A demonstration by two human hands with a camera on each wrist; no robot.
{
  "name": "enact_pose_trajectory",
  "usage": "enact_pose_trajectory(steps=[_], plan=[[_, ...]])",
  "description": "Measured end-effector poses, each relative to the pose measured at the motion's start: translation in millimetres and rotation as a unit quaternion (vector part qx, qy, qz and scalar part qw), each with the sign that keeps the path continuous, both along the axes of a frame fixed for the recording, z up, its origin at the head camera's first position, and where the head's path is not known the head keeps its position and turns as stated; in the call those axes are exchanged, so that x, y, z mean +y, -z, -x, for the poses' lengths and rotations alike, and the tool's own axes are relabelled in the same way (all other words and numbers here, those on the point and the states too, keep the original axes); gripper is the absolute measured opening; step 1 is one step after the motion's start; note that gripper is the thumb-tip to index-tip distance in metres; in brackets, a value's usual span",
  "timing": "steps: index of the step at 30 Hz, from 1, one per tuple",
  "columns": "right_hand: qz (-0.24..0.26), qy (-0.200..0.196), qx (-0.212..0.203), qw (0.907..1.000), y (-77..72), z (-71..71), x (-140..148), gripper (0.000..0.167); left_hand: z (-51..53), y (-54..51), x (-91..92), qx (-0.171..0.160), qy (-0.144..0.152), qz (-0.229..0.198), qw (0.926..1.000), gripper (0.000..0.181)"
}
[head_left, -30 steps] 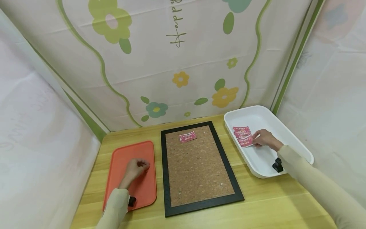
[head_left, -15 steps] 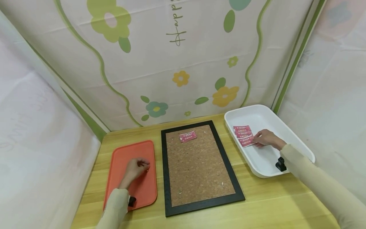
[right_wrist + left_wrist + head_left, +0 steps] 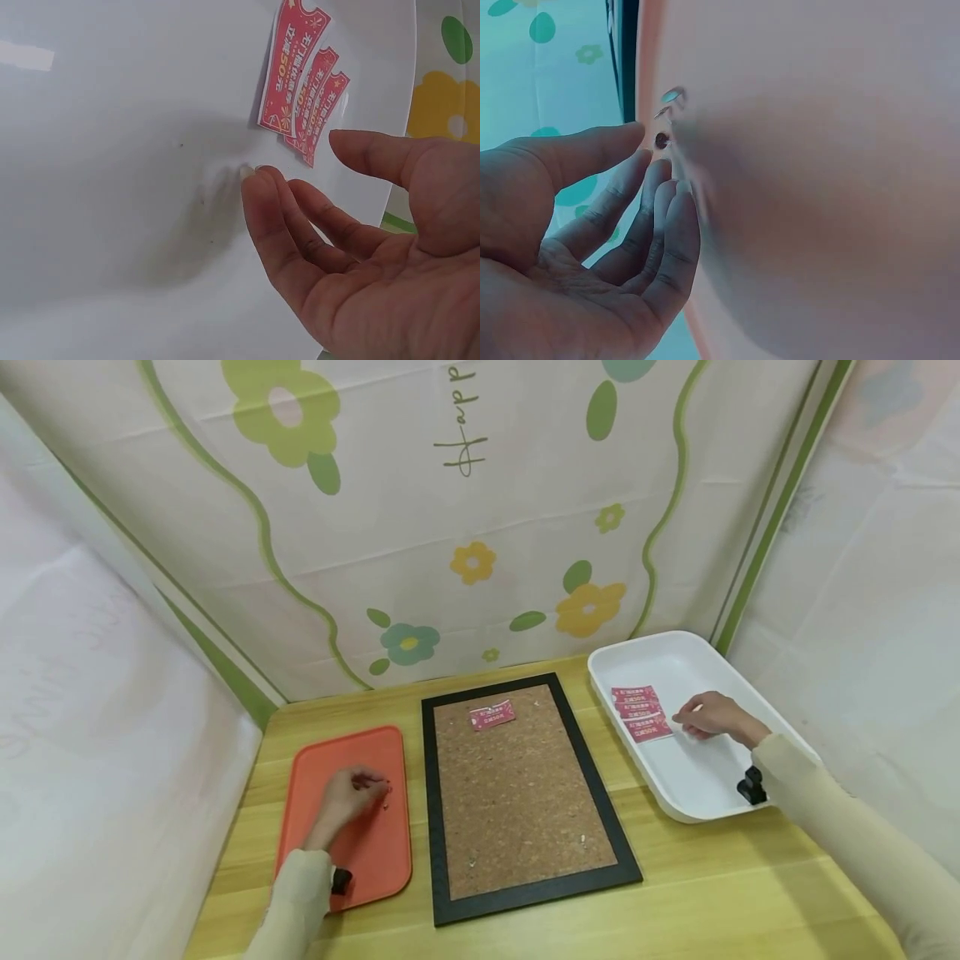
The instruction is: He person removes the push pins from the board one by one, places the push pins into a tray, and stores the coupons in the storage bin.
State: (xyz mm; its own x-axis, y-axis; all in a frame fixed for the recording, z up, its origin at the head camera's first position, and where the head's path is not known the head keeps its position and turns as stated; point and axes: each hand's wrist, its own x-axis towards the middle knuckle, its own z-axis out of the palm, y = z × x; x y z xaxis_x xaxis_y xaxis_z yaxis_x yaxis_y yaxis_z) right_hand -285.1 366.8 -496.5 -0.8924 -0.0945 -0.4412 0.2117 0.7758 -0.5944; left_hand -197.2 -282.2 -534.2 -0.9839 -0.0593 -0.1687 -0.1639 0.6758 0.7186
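Observation:
My left hand (image 3: pixel 350 797) is low over the orange tray (image 3: pixel 352 860), its thumb and forefinger slightly apart. Just beyond its fingertips in the left wrist view are a few small thumbtacks, one silvery thumbtack (image 3: pixel 673 95) and a darker one (image 3: pixel 661 140). My right hand (image 3: pixel 716 716) hovers inside the white tray (image 3: pixel 675 652), with the thumb spread from loosely bent fingers and nothing between them. Left of it lie several overlapping pink coupons (image 3: pixel 641 714), seen close in the right wrist view as printed coupons (image 3: pixel 296 67) with notched edges.
Between the trays lies a black-framed corkboard (image 3: pixel 525 793). Another pink coupon (image 3: pixel 492 716) is on its upper part. Small shiny bits (image 3: pixel 582 842) show near the board's corners. A flowered cloth (image 3: pixel 480 510) hangs behind the wooden table (image 3: pixel 540 931).
My right hand has let go of the coupons and drawn away to the right. The left hand has shifted slightly left, leaving small tacks visible on the orange tray.

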Motion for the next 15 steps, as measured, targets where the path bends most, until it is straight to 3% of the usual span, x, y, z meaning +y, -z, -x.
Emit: enact_pose_trajectory(steps=[3, 8, 15], plan=[[0.003, 0.0, 0.019, 0.9998, -5.2, 1.8, 0, 0.051, 2.6, -6.9, -0.5, 0.0, -0.005, -0.012, 0.9999, 0.02], [0.018, 0.008, 0.046, 0.9987, -13.8, 8.1, -9, 0.052, 9.4, -17.4, 2.3, 0.022, 0.01, 0.014, 0.9996, 0.023], [0.031, 0.002, 0.075, 0.9967, -22.9, 16.5, -44, 0.05, 25.9, -19.7, 19.8, 0.037, 0.018, 0.044, 0.9982, 0.025]])
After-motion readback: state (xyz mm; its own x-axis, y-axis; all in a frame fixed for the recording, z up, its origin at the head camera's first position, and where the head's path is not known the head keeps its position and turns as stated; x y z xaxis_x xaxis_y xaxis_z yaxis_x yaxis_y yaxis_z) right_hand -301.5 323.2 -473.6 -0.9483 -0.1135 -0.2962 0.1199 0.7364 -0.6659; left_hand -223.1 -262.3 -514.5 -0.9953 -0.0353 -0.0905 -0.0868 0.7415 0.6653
